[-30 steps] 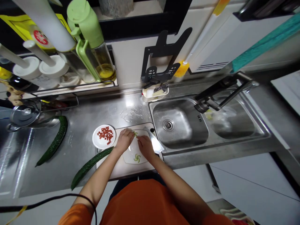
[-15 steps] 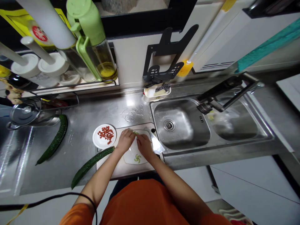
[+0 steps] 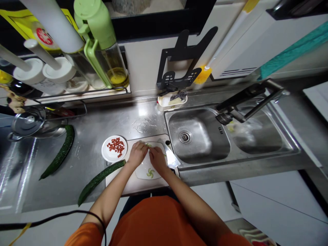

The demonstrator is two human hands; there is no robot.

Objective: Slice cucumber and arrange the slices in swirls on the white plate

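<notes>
My left hand point(image 3: 137, 153) and my right hand point(image 3: 157, 160) meet over the far part of a white plate point(image 3: 141, 173) with rounded corners. Both have their fingers closed, fingertips nearly touching beside small green cucumber slices; what they pinch is too small to make out. Nearer me on the plate, several thin cucumber slices point(image 3: 150, 173) form a pinwheel. Under the plate lies a cutting board point(image 3: 119, 184). A knife point(image 3: 172, 158) rests along the board's right side, next to my right hand. A whole cucumber point(image 3: 98, 181) reaches from the counter to my left wrist.
A round white plate point(image 3: 106, 155) of chopped red pieces point(image 3: 117, 147) stands left of the board. Another cucumber point(image 3: 59, 154) lies farther left by a lidded pot point(image 3: 27, 124). The sink point(image 3: 200, 136) with a black faucet point(image 3: 238, 102) is on the right; a seasoning rack point(image 3: 84, 92) is above.
My fingers have shifted very slightly at the plate's far part, and my right hand has turned a little. The cucumbers, plates and knife stay where they were.
</notes>
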